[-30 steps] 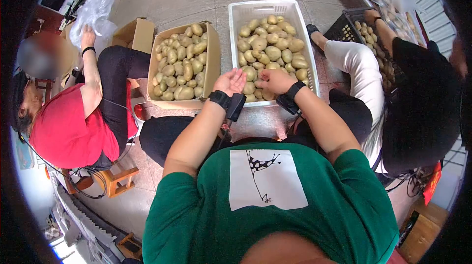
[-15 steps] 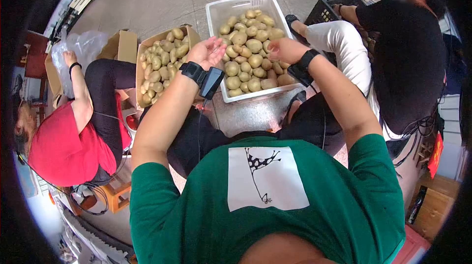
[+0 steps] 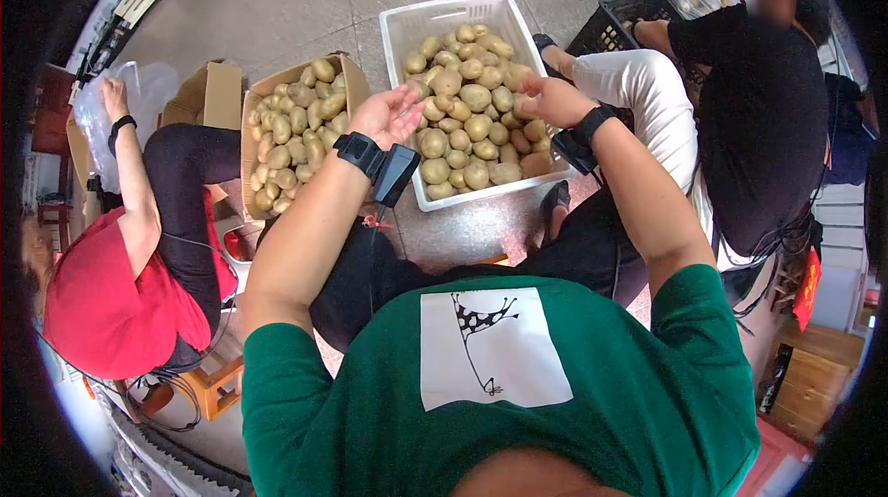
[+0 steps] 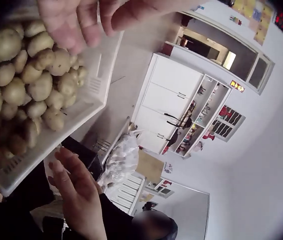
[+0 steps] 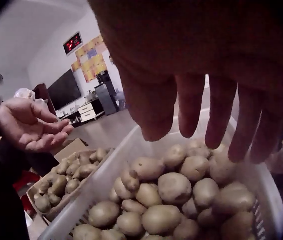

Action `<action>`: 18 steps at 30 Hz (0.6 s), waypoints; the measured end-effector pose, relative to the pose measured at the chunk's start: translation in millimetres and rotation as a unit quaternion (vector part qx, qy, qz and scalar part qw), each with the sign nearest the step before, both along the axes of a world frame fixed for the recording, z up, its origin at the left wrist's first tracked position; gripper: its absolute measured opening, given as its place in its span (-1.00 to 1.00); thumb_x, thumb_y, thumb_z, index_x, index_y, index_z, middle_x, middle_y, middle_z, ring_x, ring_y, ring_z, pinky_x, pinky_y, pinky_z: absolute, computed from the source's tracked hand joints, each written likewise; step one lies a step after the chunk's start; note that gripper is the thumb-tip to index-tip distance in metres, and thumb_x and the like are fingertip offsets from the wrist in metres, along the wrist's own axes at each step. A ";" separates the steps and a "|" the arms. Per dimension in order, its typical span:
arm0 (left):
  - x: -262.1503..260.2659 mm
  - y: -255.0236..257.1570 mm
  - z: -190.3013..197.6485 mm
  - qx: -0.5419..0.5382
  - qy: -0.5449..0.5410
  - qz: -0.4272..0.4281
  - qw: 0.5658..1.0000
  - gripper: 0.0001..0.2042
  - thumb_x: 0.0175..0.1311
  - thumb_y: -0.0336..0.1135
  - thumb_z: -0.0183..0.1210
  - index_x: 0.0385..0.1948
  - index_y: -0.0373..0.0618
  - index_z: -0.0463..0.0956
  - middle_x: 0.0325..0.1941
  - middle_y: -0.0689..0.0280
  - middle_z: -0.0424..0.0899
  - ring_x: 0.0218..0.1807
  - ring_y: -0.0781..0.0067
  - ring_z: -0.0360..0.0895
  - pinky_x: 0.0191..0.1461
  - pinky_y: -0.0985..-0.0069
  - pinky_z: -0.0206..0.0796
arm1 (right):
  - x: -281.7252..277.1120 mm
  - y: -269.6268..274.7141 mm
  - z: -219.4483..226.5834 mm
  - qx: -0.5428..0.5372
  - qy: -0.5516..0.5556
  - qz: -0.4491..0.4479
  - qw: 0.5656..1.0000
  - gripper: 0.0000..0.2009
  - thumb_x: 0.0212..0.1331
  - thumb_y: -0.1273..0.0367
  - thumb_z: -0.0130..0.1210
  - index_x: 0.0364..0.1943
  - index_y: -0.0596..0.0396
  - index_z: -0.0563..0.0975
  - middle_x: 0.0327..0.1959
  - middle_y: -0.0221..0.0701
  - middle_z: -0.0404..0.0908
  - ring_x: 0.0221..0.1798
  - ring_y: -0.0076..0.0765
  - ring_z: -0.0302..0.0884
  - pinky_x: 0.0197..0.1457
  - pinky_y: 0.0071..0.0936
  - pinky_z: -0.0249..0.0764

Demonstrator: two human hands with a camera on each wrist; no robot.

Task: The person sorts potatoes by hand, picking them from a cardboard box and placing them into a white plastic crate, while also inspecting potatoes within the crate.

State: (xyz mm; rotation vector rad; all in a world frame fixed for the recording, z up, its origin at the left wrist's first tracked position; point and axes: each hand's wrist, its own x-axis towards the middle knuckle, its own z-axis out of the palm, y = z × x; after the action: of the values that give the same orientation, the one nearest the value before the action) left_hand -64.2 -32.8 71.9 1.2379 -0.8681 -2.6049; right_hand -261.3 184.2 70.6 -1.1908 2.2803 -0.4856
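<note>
A white crate full of potatoes stands in front of the person. Over its left edge the left hand is held palm up with nothing in it, fingers loosely bent. The right hand hovers over the crate's right side. In the right wrist view the fingers of the right hand hang down apart above the potatoes, holding nothing. Left of the crate is a cardboard box of potatoes.
A person in red sits at the left with a plastic bag and another cardboard box. At the right sits a person in black beside a black crate. A wooden stool stands lower left.
The two hands have moved apart, the left hand going left and the right hand going right. The view has shifted, and the crates and box appear further left.
</note>
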 end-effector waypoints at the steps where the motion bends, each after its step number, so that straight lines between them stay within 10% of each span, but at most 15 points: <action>1: -0.5 -1.9 -5.8 0.003 -0.001 -0.004 1.000 -0.69 0.20 -0.41 -0.11 0.00 -0.15 0.22 -0.09 0.23 0.40 -0.13 0.31 0.43 -0.08 0.47 0.35 | -3.6 -1.4 -6.4 0.012 0.018 0.003 1.000 -0.59 -0.05 0.19 0.10 -0.14 0.17 0.43 -0.21 -0.16 0.52 -0.15 -0.17 0.48 -0.08 -0.38 0.36; 18: 14.9 -3.5 -37.3 0.019 -0.060 -0.012 0.998 -0.76 0.20 -0.37 -0.06 -0.11 -0.18 0.28 -0.23 0.26 0.49 -0.21 0.35 0.47 -0.14 0.54 0.38 | -21.9 -24.0 -82.8 0.152 0.044 0.060 0.986 -0.47 -0.17 0.24 0.15 -0.09 0.26 0.30 -0.11 0.06 0.35 -0.02 0.12 0.32 0.04 -0.21 0.28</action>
State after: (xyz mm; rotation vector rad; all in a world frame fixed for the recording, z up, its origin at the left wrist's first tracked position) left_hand -49.3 -36.3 34.6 1.4141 -0.8616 -2.6015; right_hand -283.2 160.3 -12.2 -1.2033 2.2375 -0.0364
